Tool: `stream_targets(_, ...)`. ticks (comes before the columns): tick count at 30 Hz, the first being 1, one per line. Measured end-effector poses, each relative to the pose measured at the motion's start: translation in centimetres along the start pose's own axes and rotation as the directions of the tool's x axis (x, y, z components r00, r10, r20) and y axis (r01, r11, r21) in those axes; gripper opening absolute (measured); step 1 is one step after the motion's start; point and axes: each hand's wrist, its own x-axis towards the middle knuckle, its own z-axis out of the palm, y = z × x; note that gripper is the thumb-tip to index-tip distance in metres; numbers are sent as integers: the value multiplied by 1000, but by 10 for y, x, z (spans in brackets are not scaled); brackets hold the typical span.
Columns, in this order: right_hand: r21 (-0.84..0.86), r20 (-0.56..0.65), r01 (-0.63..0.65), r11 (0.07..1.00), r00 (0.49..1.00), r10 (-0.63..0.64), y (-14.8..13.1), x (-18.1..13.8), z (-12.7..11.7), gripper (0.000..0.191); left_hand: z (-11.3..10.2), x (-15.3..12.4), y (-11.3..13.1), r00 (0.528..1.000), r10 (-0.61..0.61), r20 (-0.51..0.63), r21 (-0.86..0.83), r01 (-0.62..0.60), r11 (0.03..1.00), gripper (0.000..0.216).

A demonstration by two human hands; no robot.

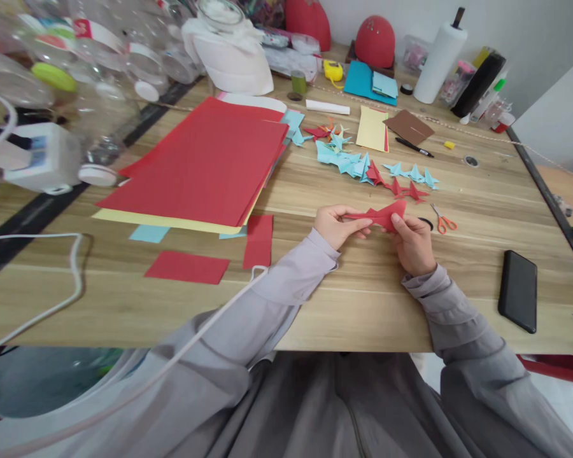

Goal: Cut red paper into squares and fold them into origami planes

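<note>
Between my two hands, above the wooden table, is a partly folded piece of red origami paper (386,214) with a pointed left end and a wider right end. The fingers of my left hand (337,226) pinch its narrow left end. My right hand (414,243) grips the wide right side, thumb on top. Just beyond lie finished red paper cranes (403,189) and light blue paper cranes (416,173). Orange-handled scissors (443,219) rest to the right of my right hand, beside a black ring partly hidden by it.
Large red sheets (195,165) are stacked at left, with cut red rectangles (187,267) in front. A phone (518,291) lies at right. Plastic bottles (100,95) crowd the left back. A white cable (219,312) crosses over my left sleeve. A black pen (413,147) lies farther back.
</note>
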Motion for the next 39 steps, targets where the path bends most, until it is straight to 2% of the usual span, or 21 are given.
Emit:
stream_targets(9,101,44,-98,990,995,94,-3,-17,18,25,7,-13,4,993,-21,113,37,17,999,47)
stream_targets(13,117,30,-149,982,989,146,-7,-18,18,25,8,-18,5,987,-26,157,35,21,999,43)
stream_targets(18,142,11,-218,966,976,218,-10,-17,16,27,8,-18,5,976,-89,199,16,87,996,43)
stream_targets(22,157,-57,-217,963,972,228,-8,-14,15,27,7,-16,2,957,-126,260,-15,134,991,47)
stream_targets(28,149,-34,-202,968,977,209,-4,-11,9,25,5,-13,-1,919,-165,359,-70,203,977,48)
stream_targets(31,178,-55,-203,963,975,215,-5,-11,9,25,5,-13,0,917,-188,353,-85,232,969,45)
stream_targets(36,155,-127,-142,978,979,162,-8,-10,11,27,5,-11,4,948,-217,234,-131,252,959,40)
stream_targets(39,140,-158,-120,983,977,142,-7,-9,11,25,6,-11,4,964,-195,183,-92,214,973,38)
